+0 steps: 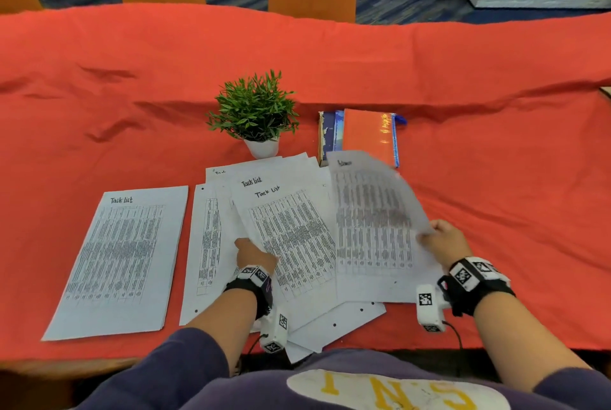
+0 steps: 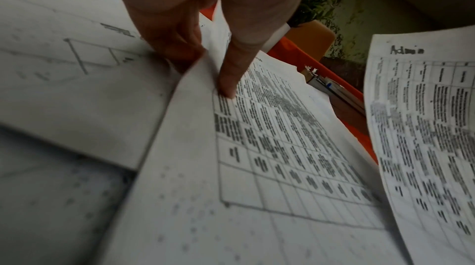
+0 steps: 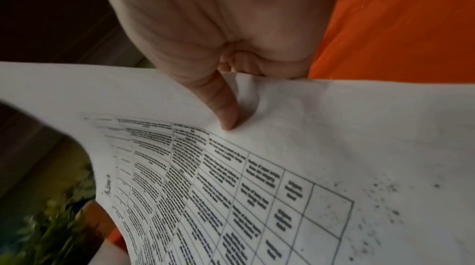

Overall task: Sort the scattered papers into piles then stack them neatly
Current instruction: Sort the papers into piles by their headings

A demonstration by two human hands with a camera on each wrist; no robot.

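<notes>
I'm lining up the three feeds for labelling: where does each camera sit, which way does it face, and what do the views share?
Head: worn on the head, facing forward and down at the red tablecloth; shows both forearms, left hand and right hand.
Left wrist: looks along the left hand pinching a Task list sheet.
Right wrist: looks along the right hand pinching the Admin sheet.
Shared: all three show the Admin sheet and the potted plant.

Right hand [image 3: 218,25] pinches printed sheet [image 3: 282,168] over orange cloth [image 3: 411,25].
</notes>
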